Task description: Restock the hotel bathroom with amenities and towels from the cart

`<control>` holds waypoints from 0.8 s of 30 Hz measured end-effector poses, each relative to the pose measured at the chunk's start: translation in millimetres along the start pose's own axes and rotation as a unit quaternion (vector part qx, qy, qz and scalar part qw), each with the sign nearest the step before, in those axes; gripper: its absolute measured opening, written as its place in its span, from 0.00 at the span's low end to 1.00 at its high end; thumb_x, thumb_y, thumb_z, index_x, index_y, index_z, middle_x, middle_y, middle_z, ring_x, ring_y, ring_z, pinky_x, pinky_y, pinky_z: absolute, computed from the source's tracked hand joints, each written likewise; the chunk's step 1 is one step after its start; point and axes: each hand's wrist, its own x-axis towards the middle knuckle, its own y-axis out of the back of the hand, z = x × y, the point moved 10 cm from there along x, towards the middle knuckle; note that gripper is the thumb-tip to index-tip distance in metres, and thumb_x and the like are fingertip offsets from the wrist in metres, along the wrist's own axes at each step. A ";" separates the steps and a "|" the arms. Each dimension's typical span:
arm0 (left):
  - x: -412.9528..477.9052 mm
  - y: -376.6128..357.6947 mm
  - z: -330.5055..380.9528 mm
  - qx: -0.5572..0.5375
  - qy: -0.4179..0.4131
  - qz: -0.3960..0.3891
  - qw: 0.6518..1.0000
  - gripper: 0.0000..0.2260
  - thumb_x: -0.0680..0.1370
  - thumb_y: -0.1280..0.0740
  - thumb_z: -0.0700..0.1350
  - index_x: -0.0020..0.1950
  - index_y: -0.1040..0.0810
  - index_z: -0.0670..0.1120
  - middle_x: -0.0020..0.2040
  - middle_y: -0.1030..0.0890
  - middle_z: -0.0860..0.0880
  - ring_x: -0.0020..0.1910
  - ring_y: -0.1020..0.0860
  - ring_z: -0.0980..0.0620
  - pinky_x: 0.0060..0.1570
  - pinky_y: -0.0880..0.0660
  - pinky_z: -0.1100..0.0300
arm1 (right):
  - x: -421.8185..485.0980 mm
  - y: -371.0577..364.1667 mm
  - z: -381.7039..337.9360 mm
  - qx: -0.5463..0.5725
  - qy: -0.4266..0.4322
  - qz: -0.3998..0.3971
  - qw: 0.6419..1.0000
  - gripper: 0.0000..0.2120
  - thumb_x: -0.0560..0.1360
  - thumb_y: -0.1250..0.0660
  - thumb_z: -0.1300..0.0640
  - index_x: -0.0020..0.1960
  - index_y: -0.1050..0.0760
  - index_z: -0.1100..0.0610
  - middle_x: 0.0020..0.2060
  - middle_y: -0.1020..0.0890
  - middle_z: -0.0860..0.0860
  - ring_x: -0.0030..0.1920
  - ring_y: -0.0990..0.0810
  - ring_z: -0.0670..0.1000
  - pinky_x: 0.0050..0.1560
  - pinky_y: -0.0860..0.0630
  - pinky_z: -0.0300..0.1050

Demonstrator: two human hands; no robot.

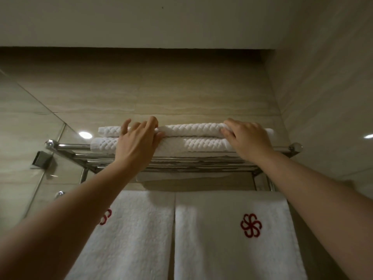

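Head view: two monogrammed hanging towels (232, 249) fill 6 o'clock, draped below the chrome rack (68, 147) at centre. On the rack lie two folded towels, the top towel (191, 129) stacked on the lower towel (201, 145). Our left hand (137, 142) pinches the top towel toward 9 o'clock, fingers above and thumb at its front fold. Our right hand (248, 140) curls over it toward 3 o'clock. We judge it soft, light and floppy, so holding both ends should keep the fold square.

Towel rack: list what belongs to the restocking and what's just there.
Job: top folded towel, gripped by left hand and right hand; lower folded towel; chrome rack; left hanging towel; right hanging towel.
Just there: glass panel; tiled wall.
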 end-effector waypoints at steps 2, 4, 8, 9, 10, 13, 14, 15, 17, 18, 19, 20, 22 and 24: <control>-2.4 1.6 0.6 0.007 0.012 0.019 1.000 0.11 0.80 0.44 0.51 0.54 0.30 0.45 0.47 0.22 0.44 0.48 0.24 0.44 0.63 0.37 0.48 | 9.3 -5.2 3.8 0.007 -0.016 -0.022 1.000 0.11 0.81 0.48 0.49 0.49 0.30 0.54 0.39 0.24 0.50 0.40 0.27 0.53 0.44 0.39 0.45; -7.3 2.4 1.2 -0.001 0.024 0.046 0.999 0.10 0.80 0.43 0.50 0.54 0.30 0.44 0.46 0.23 0.43 0.46 0.26 0.44 0.58 0.35 0.48 | 8.9 -8.8 5.8 -0.003 -0.037 -0.026 0.999 0.12 0.81 0.48 0.49 0.53 0.29 0.54 0.44 0.21 0.51 0.43 0.27 0.53 0.46 0.40 0.46; -19.6 -4.6 1.7 -0.021 0.029 0.047 0.998 0.15 0.79 0.50 0.53 0.56 0.32 0.45 0.50 0.24 0.42 0.52 0.27 0.42 0.62 0.36 0.44 | -14.8 -9.3 2.0 -0.011 -0.047 0.009 0.999 0.13 0.80 0.50 0.49 0.52 0.30 0.55 0.47 0.21 0.52 0.48 0.27 0.54 0.50 0.37 0.48; -23.2 -7.6 2.6 -0.009 0.022 0.036 0.999 0.20 0.78 0.53 0.56 0.59 0.32 0.45 0.53 0.25 0.42 0.55 0.28 0.42 0.65 0.38 0.42 | -20.4 -8.6 1.2 -0.007 -0.045 0.015 0.999 0.14 0.80 0.50 0.49 0.52 0.30 0.55 0.47 0.22 0.52 0.48 0.27 0.53 0.51 0.35 0.48; -27.2 -10.7 3.0 0.007 0.014 0.023 1.000 0.24 0.76 0.54 0.59 0.62 0.33 0.45 0.57 0.27 0.43 0.59 0.29 0.42 0.68 0.41 0.41 | -25.2 -8.0 0.6 -0.004 -0.042 0.020 0.999 0.14 0.79 0.51 0.49 0.53 0.30 0.55 0.47 0.22 0.52 0.48 0.28 0.53 0.52 0.35 0.48; -41.1 -16.7 1.4 0.035 0.005 -0.016 0.999 0.31 0.75 0.57 0.64 0.70 0.39 0.45 0.68 0.33 0.44 0.71 0.39 0.44 0.73 0.50 0.41 | -37.9 -9.0 -3.9 -0.003 -0.042 0.009 0.999 0.18 0.79 0.51 0.49 0.61 0.31 0.56 0.54 0.23 0.53 0.55 0.28 0.54 0.59 0.35 0.48; -45.2 -17.2 1.6 0.038 0.005 -0.029 0.999 0.33 0.75 0.58 0.64 0.73 0.43 0.46 0.72 0.37 0.45 0.74 0.44 0.45 0.74 0.53 0.43 | -42.3 -11.0 -4.0 -0.010 -0.043 0.001 0.999 0.20 0.80 0.51 0.49 0.65 0.33 0.57 0.59 0.25 0.54 0.60 0.29 0.54 0.65 0.37 0.50; -48.9 -16.9 3.1 0.045 0.008 -0.043 0.998 0.35 0.75 0.61 0.65 0.75 0.47 0.46 0.75 0.42 0.45 0.76 0.49 0.47 0.74 0.57 0.45 | -47.8 -12.8 -3.0 -0.023 -0.051 -0.011 0.998 0.22 0.80 0.51 0.48 0.69 0.37 0.58 0.65 0.28 0.55 0.67 0.33 0.55 0.69 0.41 0.51; -55.1 -12.2 4.9 0.042 0.013 -0.061 0.997 0.35 0.73 0.64 0.65 0.77 0.56 0.48 0.78 0.52 0.48 0.76 0.57 0.50 0.73 0.62 0.51 | -58.6 -14.2 -5.0 -0.054 -0.058 -0.031 0.996 0.27 0.80 0.52 0.46 0.75 0.45 0.58 0.74 0.39 0.56 0.74 0.43 0.56 0.74 0.50 0.52; -59.3 -6.1 8.6 0.030 0.006 -0.065 0.997 0.35 0.73 0.65 0.65 0.76 0.58 0.49 0.78 0.56 0.48 0.76 0.59 0.52 0.72 0.63 0.52 | -64.1 -12.4 -9.6 -0.065 -0.055 -0.034 0.996 0.29 0.79 0.54 0.45 0.76 0.48 0.58 0.75 0.42 0.56 0.75 0.46 0.55 0.74 0.53 0.52; -64.6 0.8 13.7 0.017 -0.008 -0.073 0.997 0.34 0.73 0.65 0.64 0.76 0.60 0.49 0.77 0.58 0.49 0.75 0.61 0.53 0.73 0.64 0.52 | -68.6 -8.7 -17.1 -0.068 -0.047 -0.033 0.996 0.30 0.78 0.55 0.45 0.76 0.49 0.57 0.75 0.43 0.55 0.76 0.47 0.55 0.74 0.53 0.52; -70.4 8.7 19.7 0.007 -0.029 -0.087 0.996 0.33 0.73 0.65 0.63 0.76 0.59 0.50 0.77 0.59 0.50 0.75 0.62 0.53 0.73 0.63 0.52 | -72.4 -2.4 -27.7 -0.065 -0.037 -0.036 0.997 0.30 0.77 0.55 0.45 0.76 0.48 0.56 0.75 0.42 0.55 0.76 0.46 0.54 0.74 0.53 0.52; -86.6 21.1 33.5 -0.016 -0.066 -0.144 0.987 0.32 0.75 0.63 0.62 0.77 0.54 0.50 0.78 0.56 0.50 0.76 0.59 0.53 0.75 0.58 0.51 | -80.4 7.8 -50.5 -0.045 -0.016 -0.053 0.997 0.29 0.77 0.56 0.45 0.74 0.43 0.56 0.75 0.40 0.54 0.75 0.45 0.54 0.73 0.52 0.52; -109.5 27.9 41.0 -0.098 -0.036 -0.258 0.961 0.26 0.79 0.53 0.60 0.75 0.43 0.50 0.77 0.45 0.49 0.76 0.48 0.51 0.74 0.47 0.52 | -90.2 22.1 -78.4 -0.022 0.002 -0.073 0.997 0.29 0.77 0.58 0.45 0.69 0.32 0.56 0.73 0.35 0.54 0.74 0.42 0.54 0.73 0.51 0.52</control>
